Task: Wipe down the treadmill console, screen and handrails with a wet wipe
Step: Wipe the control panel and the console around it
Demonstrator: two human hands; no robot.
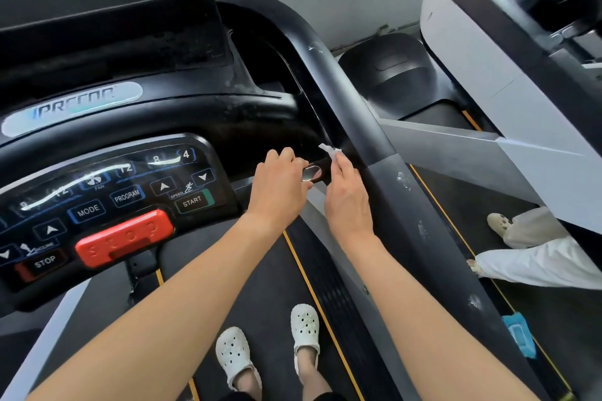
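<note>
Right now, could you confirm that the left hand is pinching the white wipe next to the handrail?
Not quite: the head view shows the right hand pinching the white wipe next to the handrail. The left hand instead holds the short grip with the metal plate.

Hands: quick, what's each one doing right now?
Left hand: grips the grip bar.
Right hand: pinches the wipe.
</note>
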